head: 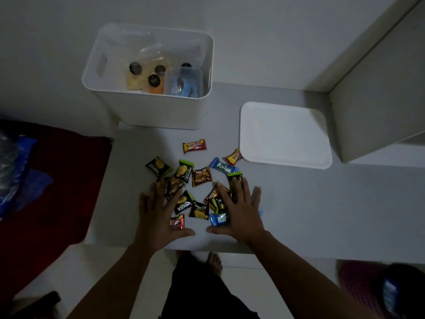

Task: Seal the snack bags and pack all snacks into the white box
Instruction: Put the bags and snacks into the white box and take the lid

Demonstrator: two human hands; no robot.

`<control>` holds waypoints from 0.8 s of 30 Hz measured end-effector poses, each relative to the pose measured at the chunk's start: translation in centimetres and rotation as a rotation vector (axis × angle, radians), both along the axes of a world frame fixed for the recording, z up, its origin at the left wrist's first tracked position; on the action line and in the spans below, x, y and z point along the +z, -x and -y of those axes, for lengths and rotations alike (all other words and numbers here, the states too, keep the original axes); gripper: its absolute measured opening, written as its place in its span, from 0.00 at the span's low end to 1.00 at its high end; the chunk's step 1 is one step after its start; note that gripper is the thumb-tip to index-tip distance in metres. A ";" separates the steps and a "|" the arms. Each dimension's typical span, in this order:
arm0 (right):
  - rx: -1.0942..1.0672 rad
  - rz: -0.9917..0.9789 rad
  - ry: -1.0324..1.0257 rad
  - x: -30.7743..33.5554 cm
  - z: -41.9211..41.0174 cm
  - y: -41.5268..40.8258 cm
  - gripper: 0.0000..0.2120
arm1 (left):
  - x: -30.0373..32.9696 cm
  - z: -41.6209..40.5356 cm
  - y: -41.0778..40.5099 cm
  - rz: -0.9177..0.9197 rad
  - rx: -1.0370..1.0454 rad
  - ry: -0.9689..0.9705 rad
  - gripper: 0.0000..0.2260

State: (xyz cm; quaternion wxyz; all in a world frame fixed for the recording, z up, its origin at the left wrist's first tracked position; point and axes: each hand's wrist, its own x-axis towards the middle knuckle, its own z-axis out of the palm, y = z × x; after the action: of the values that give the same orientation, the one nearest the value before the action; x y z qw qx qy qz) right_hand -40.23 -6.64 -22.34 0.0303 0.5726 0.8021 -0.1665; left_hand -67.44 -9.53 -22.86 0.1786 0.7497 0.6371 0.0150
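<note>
Dim light falls on a pale low table (pixel 299 215) with the white box (pixel 147 111) at its far edge, already holding sealed bags, its lid (pixel 285 134) lying to the right. Loose snack packets (pixel 202 176) lie scattered near the front edge. A careless sweep could push packets off that edge. The left hand (pixel 158 217) and right hand (pixel 239 212) lie flat with fingers spread, gripping nothing, bracketing the pile.
</note>
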 end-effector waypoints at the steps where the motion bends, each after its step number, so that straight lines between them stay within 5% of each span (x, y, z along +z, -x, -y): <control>1: 0.017 -0.006 -0.043 -0.3 -0.2 0.2 0.55 | -0.3 0.0 0.0 -0.001 -0.003 -0.024 0.54; 6: 0.085 -0.039 -0.145 -1.8 -0.2 0.3 0.34 | -1.0 0.0 -0.1 -0.014 -0.046 -0.127 0.45; 12: 0.069 -0.044 -0.214 -1.5 -0.7 0.4 0.34 | -0.8 -0.7 -0.4 -0.037 -0.090 -0.180 0.45; 19: 0.057 -0.016 -0.278 -2.1 -1.2 0.9 0.23 | -1.9 -1.8 -2.7 0.028 -0.053 -0.241 0.24; 24: 0.022 -0.073 -0.356 -2.8 -2.3 1.3 0.21 | -2.6 -2.1 -3.9 0.007 0.015 -0.312 0.20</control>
State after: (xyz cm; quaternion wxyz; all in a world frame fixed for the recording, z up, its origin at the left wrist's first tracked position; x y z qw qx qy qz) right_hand -41.50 -4.33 -25.17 -0.0988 0.5536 0.8258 -0.0424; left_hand -63.55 -7.41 -25.47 0.0622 0.7635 0.6319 0.1178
